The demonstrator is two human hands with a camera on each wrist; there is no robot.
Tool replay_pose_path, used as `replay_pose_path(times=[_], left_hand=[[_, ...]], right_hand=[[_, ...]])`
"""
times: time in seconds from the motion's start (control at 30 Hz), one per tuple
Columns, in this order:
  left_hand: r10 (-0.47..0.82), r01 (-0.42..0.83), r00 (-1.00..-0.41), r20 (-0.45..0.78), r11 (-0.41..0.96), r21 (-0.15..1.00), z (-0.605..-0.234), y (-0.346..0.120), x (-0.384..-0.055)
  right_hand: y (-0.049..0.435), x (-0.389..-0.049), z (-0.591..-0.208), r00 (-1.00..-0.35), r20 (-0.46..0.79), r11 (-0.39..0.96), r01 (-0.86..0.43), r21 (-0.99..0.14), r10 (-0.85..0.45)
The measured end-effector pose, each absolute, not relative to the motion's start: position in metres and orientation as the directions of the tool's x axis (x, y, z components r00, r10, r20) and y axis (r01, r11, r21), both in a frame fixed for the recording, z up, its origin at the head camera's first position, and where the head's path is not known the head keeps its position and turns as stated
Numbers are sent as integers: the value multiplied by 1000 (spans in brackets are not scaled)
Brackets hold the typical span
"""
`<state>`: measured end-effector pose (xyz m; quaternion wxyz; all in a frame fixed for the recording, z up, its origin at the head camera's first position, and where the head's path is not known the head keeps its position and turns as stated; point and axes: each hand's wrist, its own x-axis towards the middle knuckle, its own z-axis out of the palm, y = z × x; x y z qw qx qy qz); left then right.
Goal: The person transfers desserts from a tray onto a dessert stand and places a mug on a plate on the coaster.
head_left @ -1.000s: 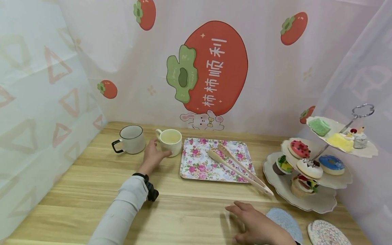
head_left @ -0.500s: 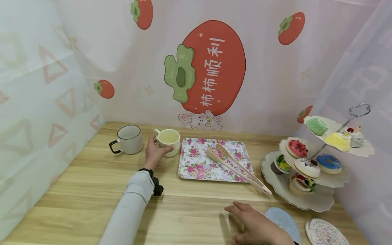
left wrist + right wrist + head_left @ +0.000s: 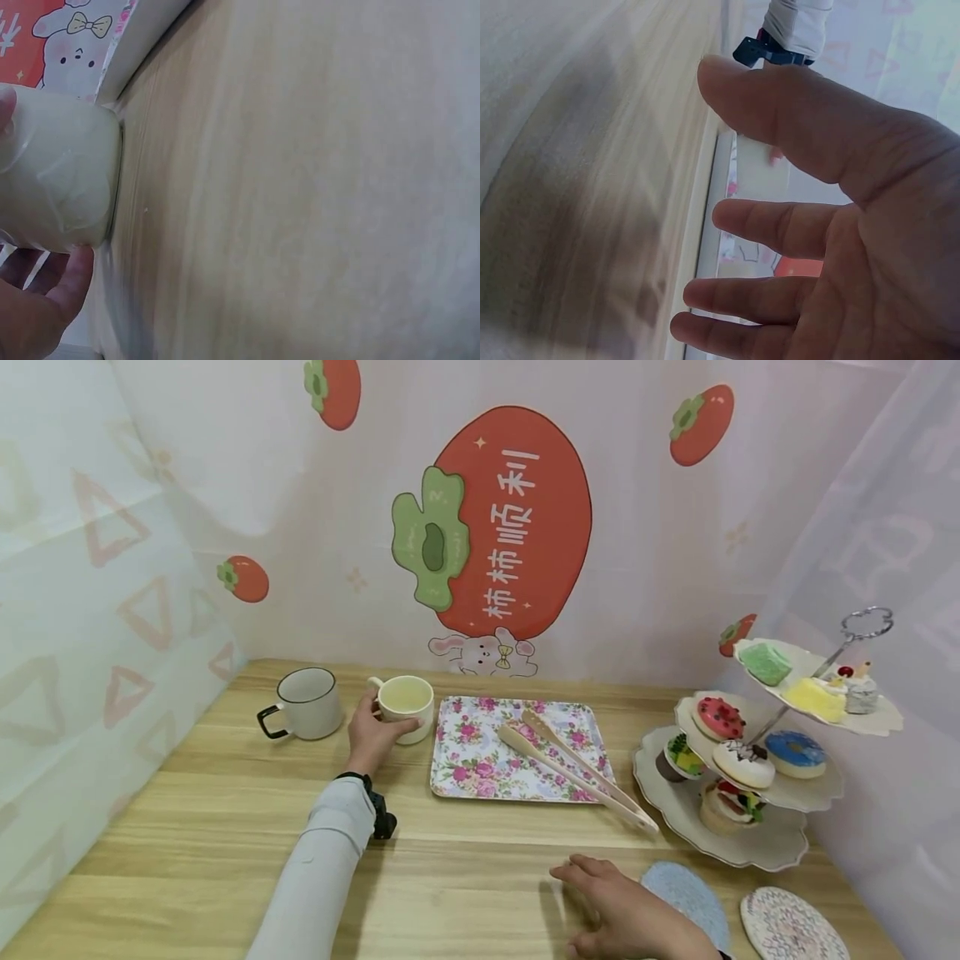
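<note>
At the back of the table, my left hand (image 3: 370, 737) grips a pale yellow mug (image 3: 407, 700), thumb across its front and fingers at its left side by the handle. The left wrist view shows the mug (image 3: 64, 172) upright with its base at the wooden surface, fingertips touching its wall. Left of it stands a white mug (image 3: 311, 706) with a black rim and handle. My right hand (image 3: 630, 906) hovers low over the table's front, fingers spread and holding nothing; a blue round coaster (image 3: 693, 897) lies partly behind it.
Right of the yellow mug lies a floral tray (image 3: 468, 785) with wooden tongs (image 3: 566, 768) across it, their joined end past the tray's edge. A three-tier stand (image 3: 776, 852) with cakes and donuts is at the right. A speckled coaster (image 3: 795, 927) lies in front of it.
My left hand has closed in on the yellow mug, its thumb now across the front and its fingers against the side. The right hand stays put. The whole view has shifted slightly.
</note>
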<state>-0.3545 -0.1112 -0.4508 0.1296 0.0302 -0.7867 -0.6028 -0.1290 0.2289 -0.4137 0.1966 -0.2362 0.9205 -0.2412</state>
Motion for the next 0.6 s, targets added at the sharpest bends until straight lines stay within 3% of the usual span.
replay_pose_path(times=[0.37, 0.6], left_hand=[[-156, 144, -967, 203, 323, 935, -450, -108, -361], [-195, 121, -961, 196, 342, 932, -452, -103, -360]], right_hand=[[226, -131, -417, -808, -228, 766, -365, -529, -542], [224, -132, -421, -800, -238, 760, -364, -538, -551]])
